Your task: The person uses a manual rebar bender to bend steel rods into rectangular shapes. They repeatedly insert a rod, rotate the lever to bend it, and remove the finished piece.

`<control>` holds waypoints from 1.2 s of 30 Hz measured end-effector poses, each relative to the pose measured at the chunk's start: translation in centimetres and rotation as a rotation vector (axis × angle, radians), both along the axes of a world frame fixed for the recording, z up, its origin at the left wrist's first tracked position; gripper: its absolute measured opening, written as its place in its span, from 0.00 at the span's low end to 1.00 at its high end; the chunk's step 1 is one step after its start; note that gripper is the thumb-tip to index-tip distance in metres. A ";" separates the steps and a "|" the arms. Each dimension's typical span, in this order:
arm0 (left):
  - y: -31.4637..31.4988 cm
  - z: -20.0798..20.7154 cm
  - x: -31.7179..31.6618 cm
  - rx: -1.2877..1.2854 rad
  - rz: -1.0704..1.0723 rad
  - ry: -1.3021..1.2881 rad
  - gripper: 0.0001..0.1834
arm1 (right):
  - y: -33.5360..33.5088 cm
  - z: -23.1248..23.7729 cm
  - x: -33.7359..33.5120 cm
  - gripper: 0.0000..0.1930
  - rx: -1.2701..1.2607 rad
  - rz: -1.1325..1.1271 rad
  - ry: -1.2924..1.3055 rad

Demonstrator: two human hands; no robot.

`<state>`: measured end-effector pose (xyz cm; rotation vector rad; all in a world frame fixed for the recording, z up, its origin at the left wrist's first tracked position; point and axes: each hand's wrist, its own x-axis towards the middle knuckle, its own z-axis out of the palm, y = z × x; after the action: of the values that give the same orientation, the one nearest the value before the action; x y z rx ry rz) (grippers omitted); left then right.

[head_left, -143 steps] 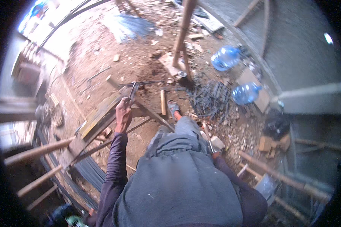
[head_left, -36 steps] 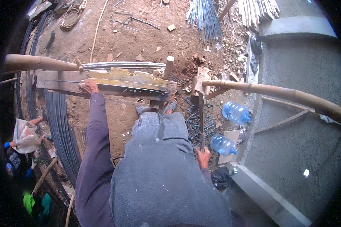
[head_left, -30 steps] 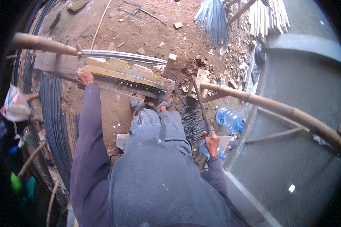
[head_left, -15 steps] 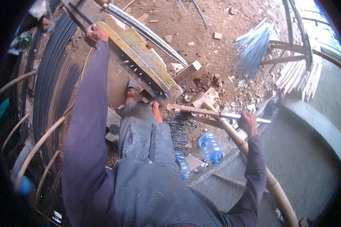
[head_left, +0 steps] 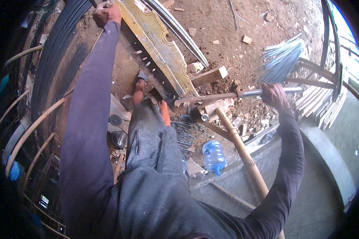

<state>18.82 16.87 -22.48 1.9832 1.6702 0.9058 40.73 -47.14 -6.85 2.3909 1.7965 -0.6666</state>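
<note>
My left hand (head_left: 107,15) is closed at the far end of a long bench, around a dark steel rod, of which only a short bit shows beyond the fist. The bench has a worn yellow scalloped board (head_left: 163,46) along one side and a dark strip with small pale pegs (head_left: 147,63) along the other. My right hand (head_left: 274,95) grips the shiny metal pipe handle of a long bar lever (head_left: 217,97). The lever's rusty end lies at the bench's near end, close to my knees. What it hooks onto there is too small to tell.
Bundles of dark steel rods (head_left: 60,59) lie at left beside bent bamboo poles (head_left: 40,123). A wooden block (head_left: 210,75) juts from the bench. A bamboo pole (head_left: 243,153) and blue water bottle (head_left: 214,156) are near right. Blue-grey rods (head_left: 283,57) and pale sticks (head_left: 325,107) lie farther right.
My right hand has swung the lever's handle away from me and to the right. My left hand stays closed at the bench's far end. The view has shifted, and another person's hand at upper left has gone.
</note>
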 end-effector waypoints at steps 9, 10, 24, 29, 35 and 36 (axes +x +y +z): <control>0.1 0.2 0.0 -0.012 -0.003 -0.057 0.13 | 0.8 -2.1 1.5 0.03 -0.015 0.007 -0.004; 0.2 -0.3 0.0 -0.014 -0.006 -0.022 0.13 | 0.3 -2.3 0.9 0.03 -0.074 -0.044 -0.008; 0.3 -0.2 0.6 0.008 -0.038 -0.075 0.09 | -6.5 -3.7 -6.2 0.08 0.164 -0.281 -0.081; 4.8 -5.0 0.5 -0.020 -0.070 0.004 0.08 | -7.1 -5.0 -10.0 0.07 0.152 -0.478 -0.304; 9.6 -9.5 0.8 0.355 -0.417 0.226 0.22 | -10.9 -7.6 -17.1 0.08 0.283 -0.674 -0.423; 9.4 -9.3 1.0 0.164 -0.363 0.129 0.20 | -11.6 -7.8 -19.5 0.06 0.259 -0.716 -0.435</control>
<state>19.83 26.23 -31.75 2.3980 1.2664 0.8137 21.24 -58.70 -14.66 3.0434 0.8860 0.0876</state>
